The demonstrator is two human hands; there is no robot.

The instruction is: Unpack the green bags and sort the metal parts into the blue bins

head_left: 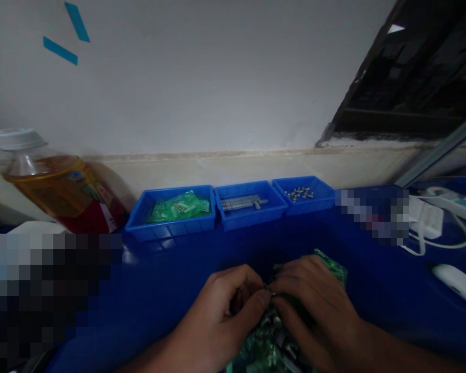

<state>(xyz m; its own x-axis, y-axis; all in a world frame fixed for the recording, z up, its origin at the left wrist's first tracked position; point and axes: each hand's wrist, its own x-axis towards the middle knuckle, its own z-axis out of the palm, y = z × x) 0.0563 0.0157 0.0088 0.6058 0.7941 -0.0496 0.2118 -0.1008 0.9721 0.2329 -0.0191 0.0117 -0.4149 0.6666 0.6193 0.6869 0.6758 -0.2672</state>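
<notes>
My left hand (229,305) and my right hand (314,300) meet low in the middle of the blue table (159,280). Both are closed in a pinch around a small metal part (271,293) between the fingertips. Under them lies a green plastic bag (264,347) of small metal parts, its far corner showing beyond my right hand. The dim light hides what exactly the part is.
Three blue bins stand along the wall: the left bin (171,228) with a green bag, the middle bin (252,215) with metal rods, the right bin (318,199) with screws. A tilted bottle (58,181) is at left. White cables and devices (446,217) lie at right.
</notes>
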